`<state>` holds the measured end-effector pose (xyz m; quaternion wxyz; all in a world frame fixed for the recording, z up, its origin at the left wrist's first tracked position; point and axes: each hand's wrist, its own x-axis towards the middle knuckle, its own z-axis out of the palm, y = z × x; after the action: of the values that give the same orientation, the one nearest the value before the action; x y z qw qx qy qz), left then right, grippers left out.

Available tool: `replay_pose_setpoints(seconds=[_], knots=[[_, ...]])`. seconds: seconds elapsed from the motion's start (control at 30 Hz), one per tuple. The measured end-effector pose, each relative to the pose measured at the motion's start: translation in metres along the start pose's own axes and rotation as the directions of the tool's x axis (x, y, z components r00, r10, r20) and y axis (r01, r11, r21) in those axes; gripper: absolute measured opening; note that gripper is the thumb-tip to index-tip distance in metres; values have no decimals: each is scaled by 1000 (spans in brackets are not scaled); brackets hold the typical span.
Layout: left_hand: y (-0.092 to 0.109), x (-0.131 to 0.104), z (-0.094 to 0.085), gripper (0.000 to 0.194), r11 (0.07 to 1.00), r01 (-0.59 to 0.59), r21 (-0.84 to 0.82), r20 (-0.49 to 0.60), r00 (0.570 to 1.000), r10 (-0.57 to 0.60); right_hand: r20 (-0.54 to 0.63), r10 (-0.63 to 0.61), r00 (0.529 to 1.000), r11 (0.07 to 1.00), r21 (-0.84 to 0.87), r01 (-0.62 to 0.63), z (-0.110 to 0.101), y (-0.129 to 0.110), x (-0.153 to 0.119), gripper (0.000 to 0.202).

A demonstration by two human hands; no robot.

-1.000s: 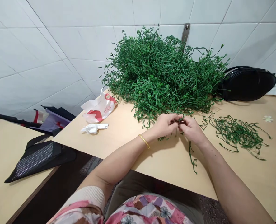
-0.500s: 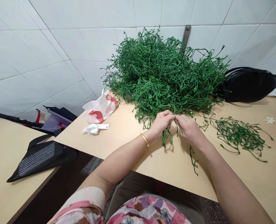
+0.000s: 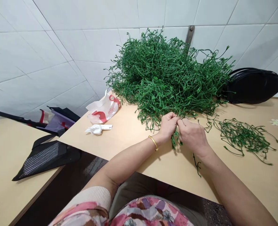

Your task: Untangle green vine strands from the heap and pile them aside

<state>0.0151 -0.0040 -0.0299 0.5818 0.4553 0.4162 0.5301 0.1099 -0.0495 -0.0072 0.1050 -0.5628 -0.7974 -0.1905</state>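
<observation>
Green plastic-looking flower stems (image 3: 174, 142) hang below my two hands, their tips dangling over the table. My left hand (image 3: 169, 125), with a gold bangle at the wrist, is closed around them. Fingertips pressed against it, my right hand (image 3: 192, 134) is also closed, pinching at the same stems; the exact pinch point is hidden. Just beyond my hands rises a big tangled heap of green stems (image 3: 169, 72). A few loose stems (image 3: 197, 166) lie under my right wrist. Farther right spreads a smaller loose pile of stems (image 3: 245, 136).
A black bag (image 3: 255, 85) stands at the right against the tiled wall. Left on the table (image 3: 129, 150) are a red-and-white wrapper (image 3: 103, 110) and a crumpled tissue (image 3: 98, 128). A black mesh bag (image 3: 43, 158) lies on the neighbouring table. A white flower piece (image 3: 275, 122) sits far right.
My right hand has turned so its back faces up and its fingers have come in closer to the left. The hanging stems are bunched more tightly between my hands. The view has shifted slightly.
</observation>
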Motion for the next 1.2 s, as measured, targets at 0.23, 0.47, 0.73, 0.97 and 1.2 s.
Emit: replay_pose_setpoints(seconds=[0.23, 0.47, 0.73, 0.97, 1.2], knots=[[7, 11, -10, 19, 998, 29, 63, -162, 987, -18, -137, -93, 986, 975, 189, 118, -13, -19, -12, 22], [18, -3, -6, 23, 972, 163, -169, 300, 948, -107, -110, 607, 787, 408, 893, -191, -2, 18, 0, 19], [6, 6, -16, 25, 960, 202, -196, 300, 944, -138, 228, 443, 867, 42, 961, -274, 17, 15, 5, 19], [9, 1, -11, 24, 986, 32, -163, 240, 971, 9, 429, 258, 866, -307, 886, -347, 13, 12, 7, 23], [10, 1, -13, 23, 949, 207, -237, 306, 943, -130, 463, 193, 865, -314, 864, -393, 12, 16, 8, 20]])
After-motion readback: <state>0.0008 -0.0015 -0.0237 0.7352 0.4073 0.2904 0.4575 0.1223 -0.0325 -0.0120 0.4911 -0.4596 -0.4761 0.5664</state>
